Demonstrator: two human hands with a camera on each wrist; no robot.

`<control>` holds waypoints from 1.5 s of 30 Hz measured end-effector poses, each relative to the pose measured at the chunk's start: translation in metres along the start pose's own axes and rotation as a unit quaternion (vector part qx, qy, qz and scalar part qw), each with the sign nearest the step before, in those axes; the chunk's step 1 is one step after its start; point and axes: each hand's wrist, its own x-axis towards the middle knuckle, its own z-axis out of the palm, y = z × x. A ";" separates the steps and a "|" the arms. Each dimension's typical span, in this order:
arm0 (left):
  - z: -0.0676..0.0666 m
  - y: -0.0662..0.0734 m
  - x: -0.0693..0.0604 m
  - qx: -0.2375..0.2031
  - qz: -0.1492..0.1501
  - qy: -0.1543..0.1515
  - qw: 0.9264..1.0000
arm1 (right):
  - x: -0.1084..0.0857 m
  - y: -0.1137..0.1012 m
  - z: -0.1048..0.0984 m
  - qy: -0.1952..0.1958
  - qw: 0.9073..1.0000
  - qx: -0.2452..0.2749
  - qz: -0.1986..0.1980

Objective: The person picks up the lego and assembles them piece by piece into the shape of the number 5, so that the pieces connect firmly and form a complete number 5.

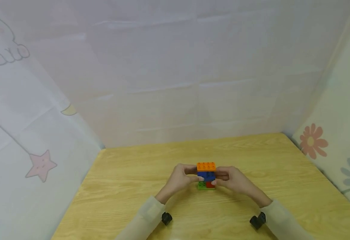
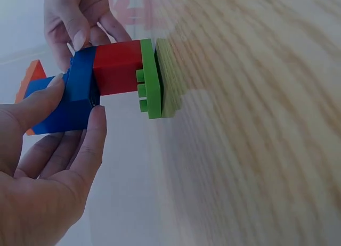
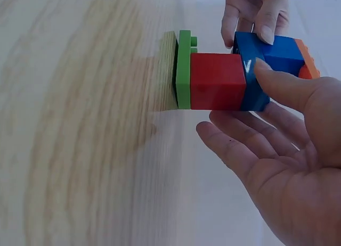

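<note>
Between the two hands stands a stack of toy building bricks. At its bottom is a thin green plate (image 1: 202, 186) with studs; a red brick (image 3: 217, 82) sits on its right part. A flat blue brick (image 2: 81, 78) lies across the red one, overhanging to the left. Above it are a smaller blue brick (image 3: 284, 55) and an orange studded plate (image 1: 206, 167) on top. My left hand (image 1: 179, 180) grips the blue bricks from the left, thumb in front. From the right, my right hand (image 1: 236, 180) holds the flat blue brick between thumb and fingers.
The stack is on or just above a wooden table (image 1: 126, 186). A pale cloth backdrop (image 1: 175, 83) rises behind the table, with printed side cloths left and right. Black wrist cameras (image 1: 166, 218) are strapped at both sleeves.
</note>
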 end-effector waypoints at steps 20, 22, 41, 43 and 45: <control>-0.008 -0.005 0.003 -0.069 -0.051 0.014 0.996 | 0.008 -0.003 -0.007 -0.014 0.996 0.066 0.051; -0.010 -0.007 0.004 -0.089 -0.050 0.008 0.995 | 0.009 -0.002 -0.007 -0.012 0.994 0.086 0.062; -0.025 -0.030 0.016 -0.198 -0.085 0.008 0.976 | 0.034 0.008 0.004 -0.004 0.962 0.239 0.134; -0.025 -0.033 0.018 -0.197 -0.091 0.012 0.976 | 0.036 0.010 0.005 -0.003 0.959 0.246 0.139; -0.026 -0.037 0.019 -0.195 -0.096 0.014 0.976 | 0.038 0.013 0.006 0.000 0.957 0.252 0.143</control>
